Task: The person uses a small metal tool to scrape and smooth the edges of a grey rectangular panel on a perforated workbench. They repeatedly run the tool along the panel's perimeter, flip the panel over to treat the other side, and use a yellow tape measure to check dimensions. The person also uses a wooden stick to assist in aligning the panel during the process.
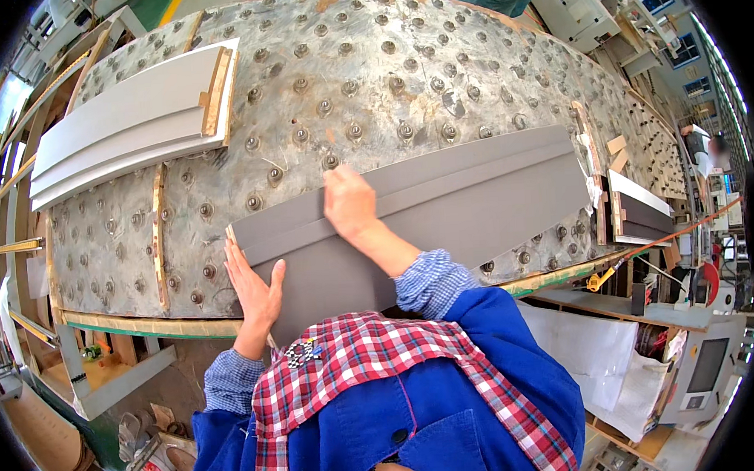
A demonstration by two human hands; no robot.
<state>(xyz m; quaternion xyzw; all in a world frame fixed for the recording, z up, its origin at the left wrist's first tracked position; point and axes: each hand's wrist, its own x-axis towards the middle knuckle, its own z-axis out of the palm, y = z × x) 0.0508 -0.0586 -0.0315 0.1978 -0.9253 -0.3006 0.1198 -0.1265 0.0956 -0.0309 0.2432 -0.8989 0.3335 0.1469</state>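
Note:
A long grey panel (477, 200) with a raised strip along its length lies slantwise in front of me on the ball-studded metal table. Against its left end rests my left hand (256, 289), fingers stretched out and thumb apart, holding nothing. My right hand (351, 204) is closed over the raised strip near the panel's far edge. Whatever its curled fingers may hold is hidden. The panel's near edge reaches my checked apron (349, 348), which covers part of it.
White panels (132, 120) with a wooden end piece lie stacked at the far left of the metal table (302, 103). Wooden strips (159, 238) cross it. At right are dark and white panels (640, 209), an orange hose (692, 223) and a yellow-handled tool (599, 279).

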